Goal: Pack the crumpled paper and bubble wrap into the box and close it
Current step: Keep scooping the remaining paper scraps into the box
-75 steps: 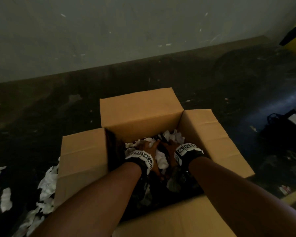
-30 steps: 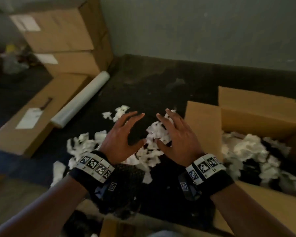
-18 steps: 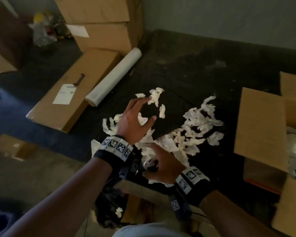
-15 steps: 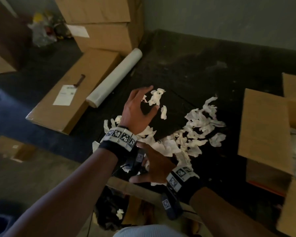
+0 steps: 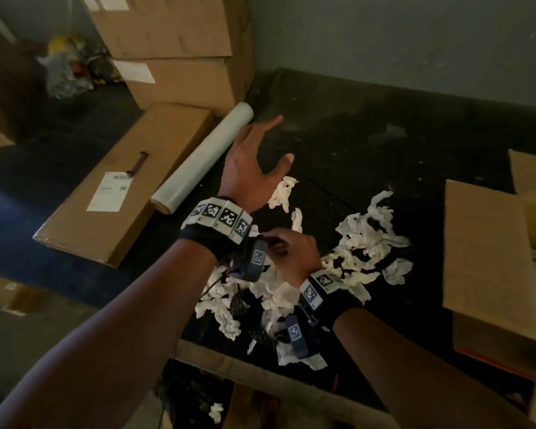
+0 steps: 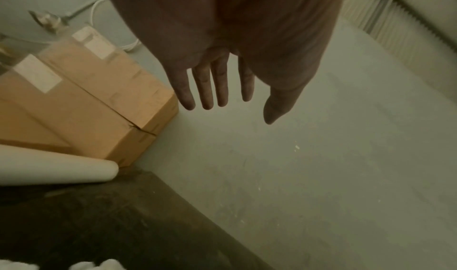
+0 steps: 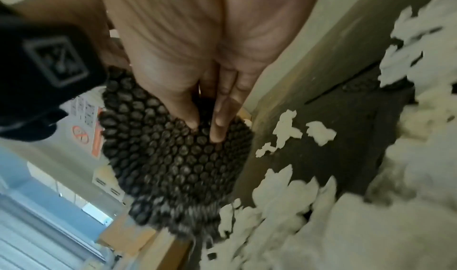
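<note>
**Left hand lifted, right pinching bubble wrap**

Since half a second ago, left hand point(image 5: 254, 168) has risen and reached further forward, past the scattered paper toward the white roll point(image 5: 203, 157) just left of it. Fingers spread and straight, holding nothing; wrist view confirms the open palm point(image 6: 222, 59).

Right hand point(image 5: 294, 253) sits low, tucked under the left wrist. Fingers point(image 7: 220, 117) pinch a dark sheet of bubble wrap point(image 7: 173, 157), which hangs below them.

Crumpled paper point(image 5: 362, 239) lies on the dark floor around and right of the right hand. Box point(image 5: 489, 258) stands open, well right of both hands.
</note>
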A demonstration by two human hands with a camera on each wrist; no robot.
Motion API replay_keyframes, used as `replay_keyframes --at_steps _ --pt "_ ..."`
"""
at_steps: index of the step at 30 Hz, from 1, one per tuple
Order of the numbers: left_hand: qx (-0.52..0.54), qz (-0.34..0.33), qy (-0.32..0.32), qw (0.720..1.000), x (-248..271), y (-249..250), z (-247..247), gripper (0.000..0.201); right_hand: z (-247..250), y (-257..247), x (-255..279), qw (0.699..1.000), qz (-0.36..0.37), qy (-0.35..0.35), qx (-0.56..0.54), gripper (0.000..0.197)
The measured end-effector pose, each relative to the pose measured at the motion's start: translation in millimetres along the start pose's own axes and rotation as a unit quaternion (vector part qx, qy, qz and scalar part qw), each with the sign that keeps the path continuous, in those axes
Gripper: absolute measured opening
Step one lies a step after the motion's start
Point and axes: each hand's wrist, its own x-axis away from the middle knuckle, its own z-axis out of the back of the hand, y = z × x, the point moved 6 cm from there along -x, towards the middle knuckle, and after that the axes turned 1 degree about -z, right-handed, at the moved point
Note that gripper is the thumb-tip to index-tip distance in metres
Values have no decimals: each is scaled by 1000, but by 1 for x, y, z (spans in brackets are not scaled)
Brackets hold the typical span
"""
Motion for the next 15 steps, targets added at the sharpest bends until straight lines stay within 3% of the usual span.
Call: replay_keyframes --at_steps 5,9,12,15 --pt "-61 44 -64 995 35 -48 13 62 25 37 1 990 9 26 141 49" --pt "-106 108 -173 973 90 -98 2 72 14 79 21 972 3 -62 227 58" --pt "-177 180 -277 927 146 -137 -12 100 -5 108 43 934 -10 -159 320 80" --pt "-260 243 -341 870 196 -175 -13 136 -10 116 62 919 -5 -157 362 117"
